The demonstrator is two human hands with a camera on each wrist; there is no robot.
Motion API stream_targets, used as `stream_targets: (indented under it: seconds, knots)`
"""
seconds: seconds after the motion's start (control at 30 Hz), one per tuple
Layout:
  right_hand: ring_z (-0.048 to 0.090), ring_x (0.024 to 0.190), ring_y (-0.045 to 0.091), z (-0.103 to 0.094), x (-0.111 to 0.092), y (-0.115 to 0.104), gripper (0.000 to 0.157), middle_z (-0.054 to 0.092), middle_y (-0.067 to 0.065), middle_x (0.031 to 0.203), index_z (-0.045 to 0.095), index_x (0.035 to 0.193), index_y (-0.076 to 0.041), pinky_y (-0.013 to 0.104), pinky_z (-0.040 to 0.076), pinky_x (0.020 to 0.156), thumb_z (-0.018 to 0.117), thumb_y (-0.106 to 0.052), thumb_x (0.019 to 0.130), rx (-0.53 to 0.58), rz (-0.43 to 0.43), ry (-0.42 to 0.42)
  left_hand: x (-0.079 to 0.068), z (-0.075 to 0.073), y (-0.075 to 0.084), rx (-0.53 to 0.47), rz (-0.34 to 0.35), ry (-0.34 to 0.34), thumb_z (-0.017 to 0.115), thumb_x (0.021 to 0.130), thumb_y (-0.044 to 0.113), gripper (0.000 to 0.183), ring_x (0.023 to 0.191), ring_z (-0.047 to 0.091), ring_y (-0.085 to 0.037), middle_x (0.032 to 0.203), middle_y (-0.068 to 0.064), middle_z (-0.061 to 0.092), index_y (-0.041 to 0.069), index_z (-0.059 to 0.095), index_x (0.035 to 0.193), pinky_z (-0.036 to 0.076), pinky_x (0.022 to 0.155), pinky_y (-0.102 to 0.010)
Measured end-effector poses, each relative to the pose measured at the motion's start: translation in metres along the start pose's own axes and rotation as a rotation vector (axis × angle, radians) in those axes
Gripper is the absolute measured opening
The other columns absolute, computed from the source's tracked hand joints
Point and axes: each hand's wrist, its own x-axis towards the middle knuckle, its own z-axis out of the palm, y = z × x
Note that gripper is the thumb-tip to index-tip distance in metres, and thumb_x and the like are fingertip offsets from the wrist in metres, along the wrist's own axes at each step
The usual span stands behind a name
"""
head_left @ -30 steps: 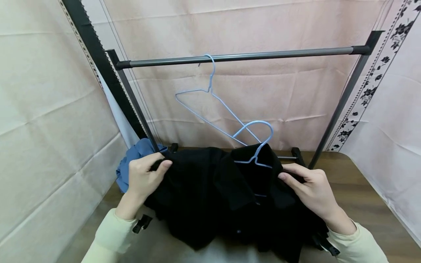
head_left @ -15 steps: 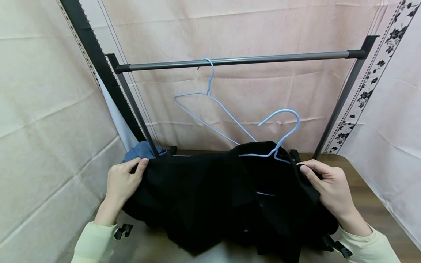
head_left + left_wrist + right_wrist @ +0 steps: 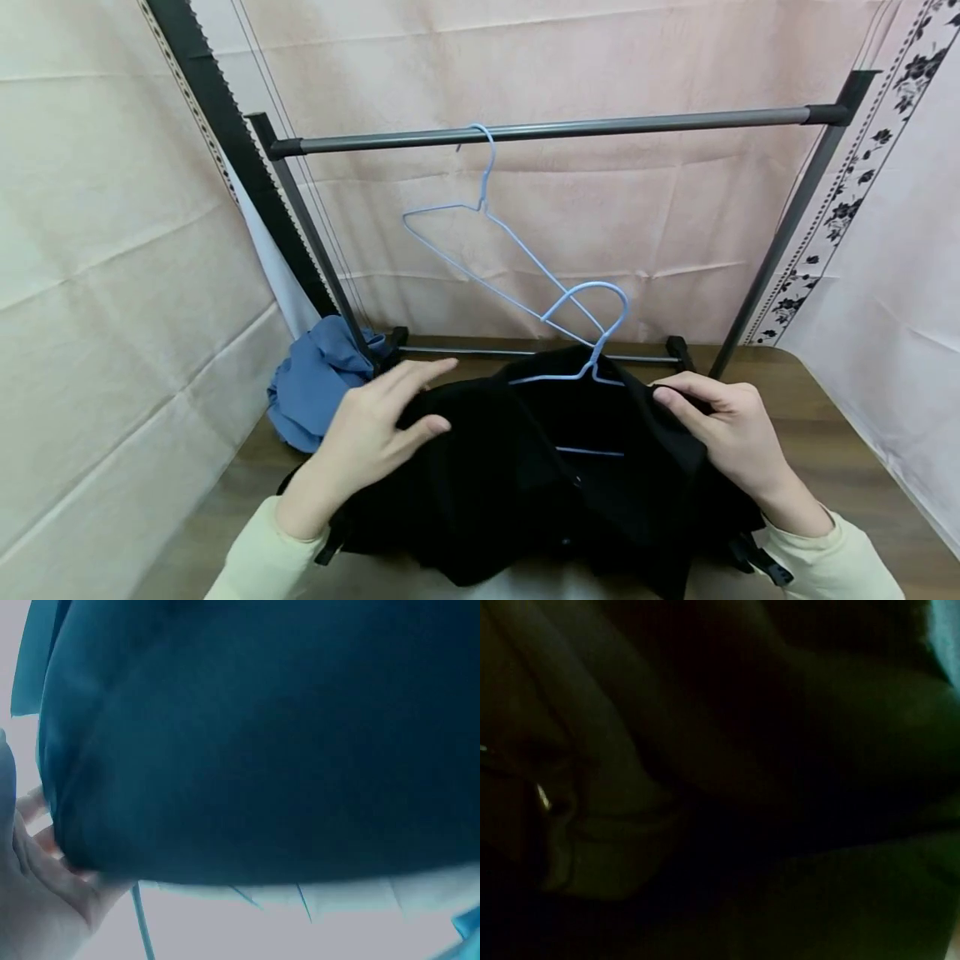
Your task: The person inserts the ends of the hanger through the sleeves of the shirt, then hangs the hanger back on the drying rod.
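A black collared shirt (image 3: pixel 480 492) with buttons down its front hangs between my hands in the head view. A light blue wire hanger (image 3: pixel 626 310) is inside it; its hook rises out of the neck opening and its lower bar shows through the open front. My right hand (image 3: pixel 731 429) pinches the shirt at the shoulder on the right. My left hand (image 3: pixel 367 433) lies over the other shoulder, fingers extended and thumb spread apart. Dark cloth fills most of the left wrist view, with part of the left hand (image 3: pixel 45 900) at its edge. The right wrist view shows only dim folds (image 3: pixel 622 840).
A second light blue hanger (image 3: pixel 486 179) hangs from the rod (image 3: pixel 637 126) of a dark clothes rack, behind the shirt. Crumpled blue cloth (image 3: pixel 307 392) lies at the rack's left foot on the wooden table (image 3: pixel 795 400). Pale curtains (image 3: pixel 112 250) enclose the sides and back.
My left hand has let go of the shirt's left end and moved inward along the shoulder. The shirt and its hanger hook swung right, then back left. My right hand has kept its pinch.
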Motion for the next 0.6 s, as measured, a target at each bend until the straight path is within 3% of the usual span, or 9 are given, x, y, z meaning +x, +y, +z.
stream_targets:
  seconds: [0.03,0.13,0.23,0.27,0.33,0.5,0.6]
  knots:
    - [0.066,0.082,0.0,0.0,0.001,0.0,0.023,0.074,-0.005,0.088,0.077,0.093,-0.005,0.011,0.047,0.075,0.071,0.015,0.084,0.012,-0.012,-0.002,0.003,0.004,0.003,-0.001,0.021,0.0,0.042,0.101,0.062,0.063,0.074,0.063,-0.006,0.12,-0.001,0.07,0.015,0.06,0.139,0.049,0.057,-0.02]
    - [0.067,0.083,0.001,0.001,0.003,0.001,0.02,0.074,-0.004,0.089,0.077,0.094,-0.006,0.012,0.048,0.076,0.072,0.012,0.086,0.038,-0.037,-0.017,0.01,0.016,0.008,0.033,0.085,0.038,0.045,0.101,0.059,0.053,0.046,0.04,0.001,0.076,0.005,0.068,0.014,0.07,0.112,0.027,0.042,-0.013]
    - [0.067,0.084,0.001,0.001,0.003,0.003,0.018,0.074,-0.004,0.09,0.077,0.094,-0.005,0.012,0.048,0.077,0.072,0.01,0.086,0.053,-0.059,-0.046,0.014,0.022,0.006,0.074,0.123,0.1,0.049,0.102,0.054,0.048,0.04,0.023,0.001,0.049,0.01,0.037,0.017,0.056,0.072,0.014,0.042,-0.014]
    - [0.067,0.085,0.001,0.001,0.002,0.003,0.017,0.074,-0.004,0.09,0.076,0.095,-0.006,0.012,0.048,0.077,0.072,0.009,0.087,0.054,-0.067,-0.056,0.014,0.023,0.005,0.087,0.13,0.12,0.05,0.102,0.053,0.051,0.039,0.019,0.0,0.048,0.009,0.026,0.018,0.046,0.066,0.011,0.043,-0.015]
    - [0.067,0.086,0.0,0.001,0.002,0.004,0.017,0.074,-0.004,0.091,0.076,0.097,-0.006,0.012,0.048,0.078,0.072,0.008,0.088,0.056,-0.08,-0.081,0.014,0.024,0.003,0.1,0.143,0.16,0.051,0.103,0.051,0.056,0.039,0.015,-0.001,0.048,0.008,0.02,0.02,0.033,0.061,0.007,0.045,-0.016]
    - [0.068,0.095,0.001,-0.005,0.0,0.004,0.026,0.076,-0.003,0.098,0.076,0.104,-0.007,0.013,0.048,0.084,0.064,0.012,0.091,0.019,-0.108,-0.128,0.011,0.022,0.001,0.114,0.167,0.271,0.056,0.101,0.05,0.058,0.039,0.013,0.0,0.048,0.01,0.019,0.022,0.028,0.058,0.006,0.044,-0.016]
    - [0.067,0.094,-0.002,-0.013,-0.004,0.005,0.025,0.074,-0.007,0.1,0.077,0.102,-0.005,0.012,0.047,0.084,0.061,0.011,0.093,-0.051,-0.097,-0.083,0.009,0.018,-0.001,0.114,0.156,0.332,0.057,0.101,0.05,0.059,0.04,0.012,0.001,0.049,0.011,0.018,0.023,0.027,0.057,0.006,0.043,-0.016]
